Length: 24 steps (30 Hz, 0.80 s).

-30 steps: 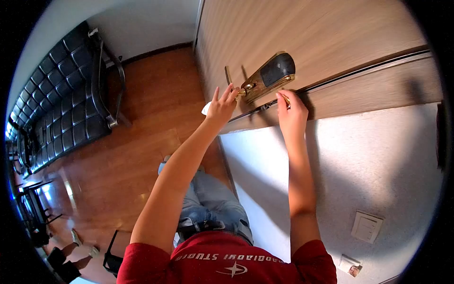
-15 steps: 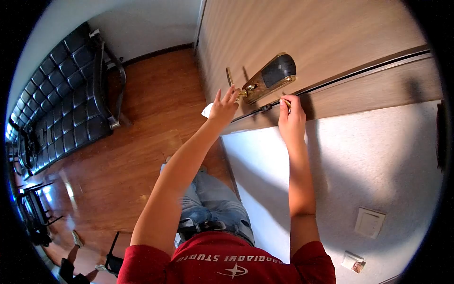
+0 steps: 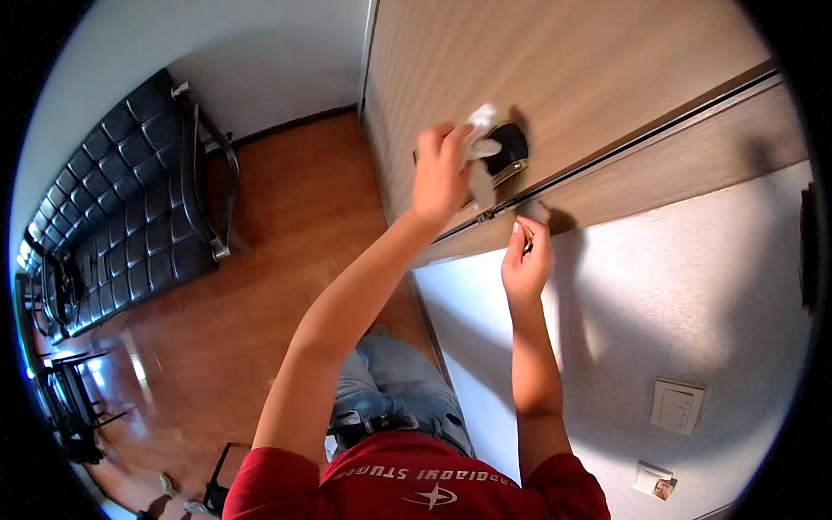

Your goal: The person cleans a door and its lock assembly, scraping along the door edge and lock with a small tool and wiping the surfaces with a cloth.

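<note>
My left hand [image 3: 444, 173] is closed on a crumpled white cloth [image 3: 482, 186], held up against the lock plate of the door. The cloth hides much of the plate; the black panel of the lock [image 3: 510, 147] and a strip of its gold-coloured edge still show. Below the door's edge, my right hand [image 3: 527, 264] pinches a small brass-coloured piece [image 3: 528, 236] between thumb and fingers. Most of that piece is covered by the fingers, so its kind is unclear.
The wood-grain door [image 3: 607, 61] fills the upper right, beside a white wall [image 3: 624, 321] with a light switch [image 3: 677, 406]. A black tufted bench [image 3: 139, 199] stands at left on the wooden floor [image 3: 286, 234]. Dark chairs and part of a person's legs show at lower left.
My left hand has moved up and right from beside the lever handle onto the lock plate, bringing the white cloth with it. My right hand has lowered slightly, still pinching the brass-coloured piece.
</note>
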Each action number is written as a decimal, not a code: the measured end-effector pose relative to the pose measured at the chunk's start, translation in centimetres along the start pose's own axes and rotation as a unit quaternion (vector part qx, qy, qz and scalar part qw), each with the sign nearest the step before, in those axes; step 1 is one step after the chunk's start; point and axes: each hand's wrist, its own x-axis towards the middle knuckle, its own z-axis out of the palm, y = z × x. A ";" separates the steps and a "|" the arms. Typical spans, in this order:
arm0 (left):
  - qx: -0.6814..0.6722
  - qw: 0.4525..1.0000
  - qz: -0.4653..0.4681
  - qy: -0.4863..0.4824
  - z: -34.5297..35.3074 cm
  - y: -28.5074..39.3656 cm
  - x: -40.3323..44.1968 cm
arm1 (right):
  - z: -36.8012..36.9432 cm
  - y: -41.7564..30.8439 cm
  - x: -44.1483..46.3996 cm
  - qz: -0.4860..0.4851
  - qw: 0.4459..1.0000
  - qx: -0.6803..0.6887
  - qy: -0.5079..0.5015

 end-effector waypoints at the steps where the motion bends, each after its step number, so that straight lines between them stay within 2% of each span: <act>1: -0.019 1.000 0.010 0.011 0.8 1.7 1.4 | 0.0 -0.1 -0.2 0.001 1.000 0.008 0.006; 3: -0.051 0.996 0.072 -0.002 2.6 3.9 3.3 | -0.6 -0.7 -0.4 -0.018 1.000 0.001 0.014; 5: -0.079 0.992 0.093 -0.021 5.5 4.0 2.9 | -1.0 -0.8 -0.7 0.012 1.000 0.007 0.002; 6: -0.088 0.992 0.090 0.015 6.5 3.6 2.1 | -1.1 -0.7 -0.7 -0.008 1.000 0.007 0.018; 9: -0.093 0.991 0.086 0.036 7.1 2.8 1.2 | -1.6 0.1 -1.5 0.032 0.999 0.032 0.017; 13: -0.106 0.989 0.089 0.046 7.5 2.6 1.2 | -2.0 1.7 -2.0 -0.001 1.000 -0.007 0.026; 15: -0.106 0.990 0.079 0.050 8.0 3.0 1.3 | -2.4 1.6 -2.3 0.022 0.999 0.004 0.025; 18: -0.059 0.992 -0.093 0.061 8.8 3.9 1.9 | -2.9 1.7 -2.7 0.050 0.998 0.012 0.023; 19: -0.060 0.992 -0.093 0.060 9.0 3.9 2.4 | -3.0 1.9 -2.8 0.053 0.998 0.009 0.027; 21: -0.043 0.980 -0.177 0.083 9.4 3.9 3.3 | -3.4 1.8 -3.2 0.073 0.997 0.012 0.025; 24: -0.044 0.971 -0.217 0.087 9.9 3.6 3.6 | -3.7 1.6 -3.7 0.114 0.993 0.015 0.009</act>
